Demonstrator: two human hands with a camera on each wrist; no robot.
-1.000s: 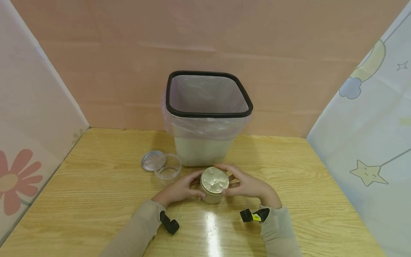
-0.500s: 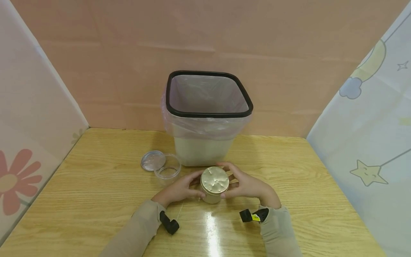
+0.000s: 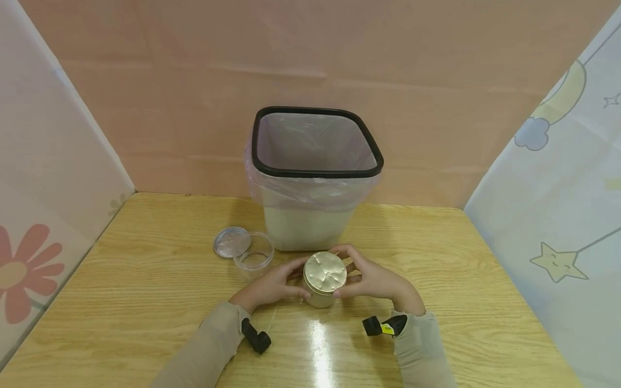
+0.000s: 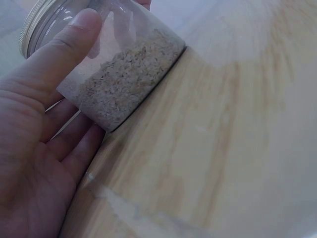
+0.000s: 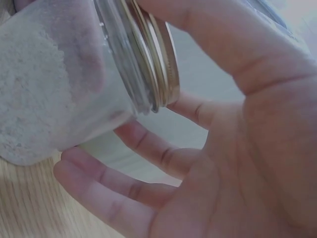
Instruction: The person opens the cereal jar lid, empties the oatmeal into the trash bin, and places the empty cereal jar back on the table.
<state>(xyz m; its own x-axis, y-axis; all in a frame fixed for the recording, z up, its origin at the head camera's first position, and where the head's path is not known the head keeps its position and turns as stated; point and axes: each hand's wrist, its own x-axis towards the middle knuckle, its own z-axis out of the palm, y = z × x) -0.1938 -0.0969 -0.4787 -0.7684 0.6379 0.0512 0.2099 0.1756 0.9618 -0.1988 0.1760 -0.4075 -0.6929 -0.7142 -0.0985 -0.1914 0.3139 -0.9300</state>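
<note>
A clear screw-top jar stands upright on the table, partly filled with pale flaky bits. Its gold metal lid has a dented top. My left hand grips the jar's body from the left; in the left wrist view its thumb presses the clear wall and the other fingers curl behind. From the right, my right hand holds the lid's rim between thumb and forefinger. Its other fingers bend beside the jar wall in the right wrist view.
Behind the jar stands a white bin with a black rim and a pinkish liner. To the left, a clear round tub overlaps a round silver-edged lid. All stand on a wood-grain table, with fabric walls around it.
The right forefinger has slid a little rightward along the lid's far edge, and the right thumb slightly leftward along the near edge. The left hand and the jar stay in place.
</note>
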